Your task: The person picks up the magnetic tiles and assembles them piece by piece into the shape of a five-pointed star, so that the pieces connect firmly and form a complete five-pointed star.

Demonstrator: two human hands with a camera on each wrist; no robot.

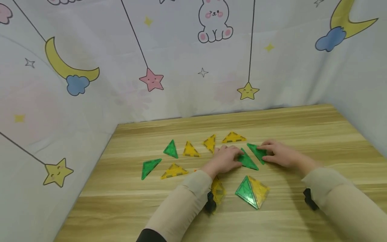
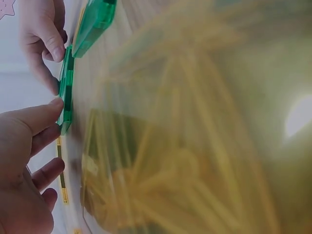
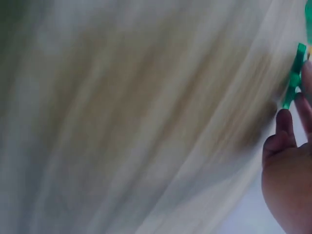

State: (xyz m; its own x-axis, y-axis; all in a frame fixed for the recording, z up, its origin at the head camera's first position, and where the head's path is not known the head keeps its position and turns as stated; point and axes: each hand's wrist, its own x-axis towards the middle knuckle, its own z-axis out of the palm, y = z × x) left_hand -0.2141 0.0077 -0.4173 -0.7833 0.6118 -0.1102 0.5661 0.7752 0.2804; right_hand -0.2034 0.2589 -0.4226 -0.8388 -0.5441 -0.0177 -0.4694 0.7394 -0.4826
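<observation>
My left hand [image 1: 225, 159] holds a green triangular magnetic tile [image 1: 249, 161] with thumb and fingers at its left side, low over the wooden table. Opposite it, my right hand [image 1: 279, 154] pinches another green triangular tile [image 1: 256, 152] between thumb and fingers. A narrow gap separates the tiles' long edges in the head view. In the left wrist view, the thumb and a finger meet a green tile's edge [image 2: 67, 92], while the other fingers stay off it. The right wrist view shows the right hand [image 3: 287, 165] at a green tile [image 3: 294, 78].
Nearer on the table [image 1: 287, 222], green [image 1: 245, 191] and yellow [image 1: 260, 191] triangles form a square. Yellow tiles [image 1: 218, 191] lie partly behind the left sleeve. Farther left are two green triangles [image 1: 149, 167] and several yellow ones [image 1: 174, 170]. A printed curtain [image 1: 181, 50] borders the back.
</observation>
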